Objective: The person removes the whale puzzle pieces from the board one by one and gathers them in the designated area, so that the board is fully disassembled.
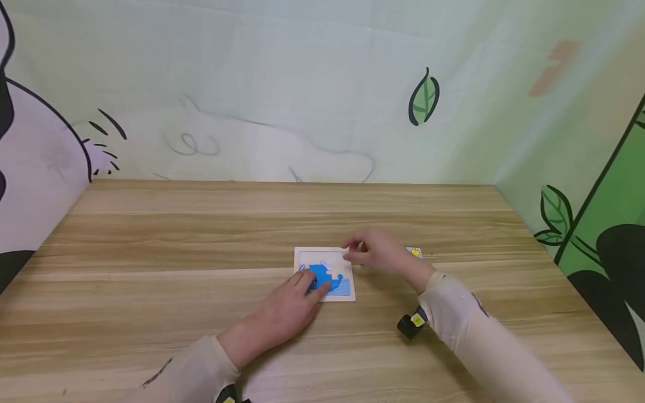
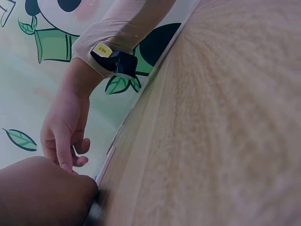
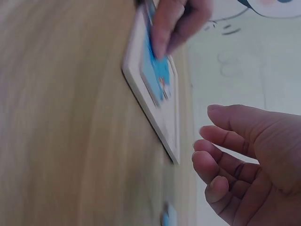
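A small jigsaw puzzle in a pale square frame [image 1: 296, 258] lies on the table. Its assembled pieces form a blue whale-like picture [image 1: 321, 273] over light blue, and bare tray shows in the upper part. My left hand [image 1: 288, 305] rests on the lower left of the puzzle, fingertips touching the blue pieces, as the right wrist view also shows. Over the frame's upper right corner hovers my right hand [image 1: 380, 253], its fingers loosely bent. In the right wrist view that hand [image 3: 249, 165] has nothing between thumb and fingers.
A loose puzzle piece with a yellow sun [image 1: 414, 252] lies right of the frame, partly behind the right hand. The wood-grain table [image 1: 151, 235] runs back to a wall [image 1: 282, 95] painted with cartoon leaves and animals. Each wrist wears a dark strapped camera [image 1: 410, 324].
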`<state>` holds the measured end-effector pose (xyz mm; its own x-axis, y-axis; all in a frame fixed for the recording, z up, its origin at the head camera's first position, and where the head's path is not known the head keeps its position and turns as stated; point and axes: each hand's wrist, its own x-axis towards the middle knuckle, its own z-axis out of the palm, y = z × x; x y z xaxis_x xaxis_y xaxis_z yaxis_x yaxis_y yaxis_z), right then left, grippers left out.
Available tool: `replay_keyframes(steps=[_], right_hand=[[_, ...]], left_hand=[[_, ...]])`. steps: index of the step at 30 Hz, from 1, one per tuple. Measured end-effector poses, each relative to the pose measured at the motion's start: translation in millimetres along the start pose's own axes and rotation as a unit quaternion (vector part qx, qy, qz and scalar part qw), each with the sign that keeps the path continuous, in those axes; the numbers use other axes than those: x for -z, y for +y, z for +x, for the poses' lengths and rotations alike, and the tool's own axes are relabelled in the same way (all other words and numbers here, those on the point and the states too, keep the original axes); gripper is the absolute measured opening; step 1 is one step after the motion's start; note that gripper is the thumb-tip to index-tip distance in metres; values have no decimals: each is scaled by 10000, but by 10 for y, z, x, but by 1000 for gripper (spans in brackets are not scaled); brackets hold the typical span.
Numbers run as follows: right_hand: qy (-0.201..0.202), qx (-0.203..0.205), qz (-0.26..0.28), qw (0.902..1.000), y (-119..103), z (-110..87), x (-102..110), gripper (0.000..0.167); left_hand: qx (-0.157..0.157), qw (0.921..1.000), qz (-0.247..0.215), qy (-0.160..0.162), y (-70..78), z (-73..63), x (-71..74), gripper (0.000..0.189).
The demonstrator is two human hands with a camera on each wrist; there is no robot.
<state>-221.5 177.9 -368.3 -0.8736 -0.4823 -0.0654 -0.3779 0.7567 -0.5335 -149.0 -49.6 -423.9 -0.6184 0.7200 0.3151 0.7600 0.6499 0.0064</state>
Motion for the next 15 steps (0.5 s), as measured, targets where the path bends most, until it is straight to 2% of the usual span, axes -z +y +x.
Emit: replay_keyframes(steps=[7, 9, 15], right_hand=[[-135, 224, -275, 9993, -114, 93, -174, 26], [-137, 302, -359, 9988, -130, 109, -208, 26], [-204, 205, -297, 9991, -196, 121, -268, 20]], left_hand=[[301, 9965, -217, -747, 49, -6, 57, 38], [357, 9959, -272, -783, 53, -3, 60, 38], [381, 9965, -277, -684, 48, -9, 64, 41]])
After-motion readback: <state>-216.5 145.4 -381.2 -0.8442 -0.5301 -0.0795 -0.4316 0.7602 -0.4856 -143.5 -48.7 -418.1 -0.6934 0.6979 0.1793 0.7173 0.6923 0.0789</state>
